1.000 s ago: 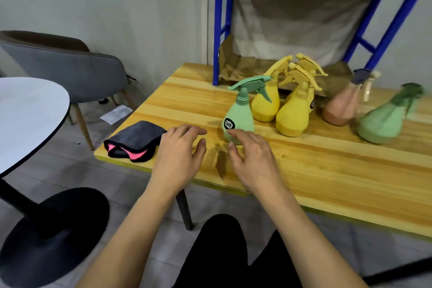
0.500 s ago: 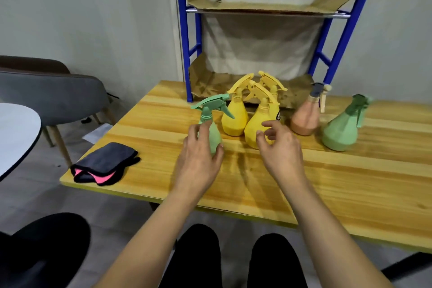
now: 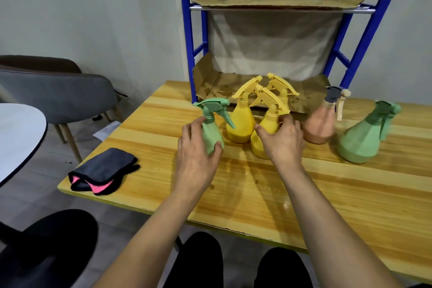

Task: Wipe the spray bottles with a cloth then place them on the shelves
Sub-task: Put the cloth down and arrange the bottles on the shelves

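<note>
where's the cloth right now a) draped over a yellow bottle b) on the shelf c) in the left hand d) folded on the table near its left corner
d: the cloth lies folded on the table by its left corner; the left hand grips the small green bottle, the right hand a yellow bottle.

I read moderate, even indoor light from above. Soft, diffuse shadows spread across the table (image 3: 350, 194) toward me, with faint sheen patches. The blue shelf uprights (image 3: 189, 54) splay from wide-angle distortion. The large green spray bottle (image 3: 357, 140) is slightly blurred.
</note>
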### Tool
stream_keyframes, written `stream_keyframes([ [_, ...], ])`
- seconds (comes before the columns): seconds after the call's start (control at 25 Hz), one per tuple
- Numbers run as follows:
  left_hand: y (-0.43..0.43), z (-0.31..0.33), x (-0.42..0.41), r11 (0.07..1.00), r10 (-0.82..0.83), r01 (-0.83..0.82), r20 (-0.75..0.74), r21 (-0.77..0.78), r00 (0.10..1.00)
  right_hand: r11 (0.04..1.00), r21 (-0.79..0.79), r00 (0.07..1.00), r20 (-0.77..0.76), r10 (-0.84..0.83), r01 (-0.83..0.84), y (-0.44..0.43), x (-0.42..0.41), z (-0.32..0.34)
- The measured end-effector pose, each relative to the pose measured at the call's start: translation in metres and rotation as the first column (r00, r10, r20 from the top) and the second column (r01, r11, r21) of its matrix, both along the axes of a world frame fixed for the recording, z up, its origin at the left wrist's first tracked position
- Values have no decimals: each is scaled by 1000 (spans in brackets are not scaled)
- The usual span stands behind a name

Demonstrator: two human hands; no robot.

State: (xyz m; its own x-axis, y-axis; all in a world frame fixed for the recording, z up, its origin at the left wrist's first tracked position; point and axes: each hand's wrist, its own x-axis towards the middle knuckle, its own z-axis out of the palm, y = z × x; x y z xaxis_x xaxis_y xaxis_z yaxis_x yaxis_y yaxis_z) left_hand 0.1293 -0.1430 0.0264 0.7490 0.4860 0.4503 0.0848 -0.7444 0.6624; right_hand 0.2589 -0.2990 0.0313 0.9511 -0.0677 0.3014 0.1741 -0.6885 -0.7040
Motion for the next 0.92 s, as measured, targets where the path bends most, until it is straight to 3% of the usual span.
stream_keyframes([
  [0.2, 21, -2, 16, 987, 1, -11, -64, -163, 998, 976, 158, 988, -6, 155, -152, -19, -3, -12],
  [0.36, 44, -4, 24, 922, -242, 183, -139, -341, 960, 963, 122, 966, -68, 249, -240, -32, -3, -21],
  [0.56, 46, -14, 32, 929, -253, 214, -95, -302, 963, 964, 155, 972, -52, 228, -217, -31, -3, -25],
  [0.72, 55, -16, 38, 908, -245, 214, -41, -359, 969, 957, 211, 978, -24, 207, -198, -32, 3, -18],
  [0.92, 65, 30, 55, 930, -240, 208, -71, -304, 968, 938, 248, 964, -49, 262, -242, -29, 16, 28],
])
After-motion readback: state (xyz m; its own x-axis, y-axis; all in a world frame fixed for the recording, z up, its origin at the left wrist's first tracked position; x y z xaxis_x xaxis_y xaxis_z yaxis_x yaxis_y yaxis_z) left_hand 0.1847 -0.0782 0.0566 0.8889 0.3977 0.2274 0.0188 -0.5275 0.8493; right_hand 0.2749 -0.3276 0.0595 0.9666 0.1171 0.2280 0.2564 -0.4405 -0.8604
